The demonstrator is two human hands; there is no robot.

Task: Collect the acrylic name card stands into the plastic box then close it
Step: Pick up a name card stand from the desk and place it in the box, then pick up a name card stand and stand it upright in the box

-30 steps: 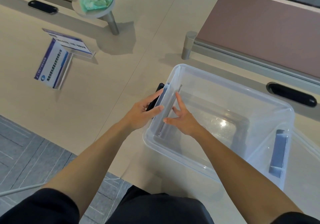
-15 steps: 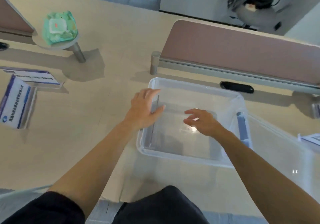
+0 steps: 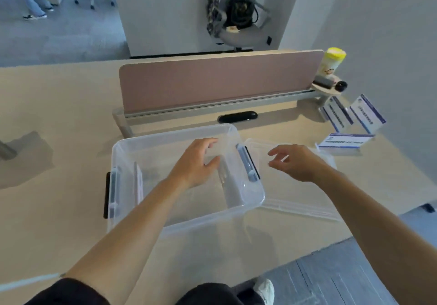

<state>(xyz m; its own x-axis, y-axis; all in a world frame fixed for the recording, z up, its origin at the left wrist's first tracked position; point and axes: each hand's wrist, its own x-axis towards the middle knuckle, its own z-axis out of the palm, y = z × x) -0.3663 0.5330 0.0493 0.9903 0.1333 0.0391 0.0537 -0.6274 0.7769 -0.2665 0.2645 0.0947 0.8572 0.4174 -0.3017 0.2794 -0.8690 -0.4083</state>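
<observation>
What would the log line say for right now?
left hand: open, over box | right hand: open, empty, over lid | stands: three on desk, right | box: open

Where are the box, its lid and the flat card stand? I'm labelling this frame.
box (image 3: 189,219): head view, near front wall.
lid (image 3: 302,200): head view, bare clear panel right of the box.
card stand (image 3: 344,142): head view, printed face of the one lying flat at right.
</observation>
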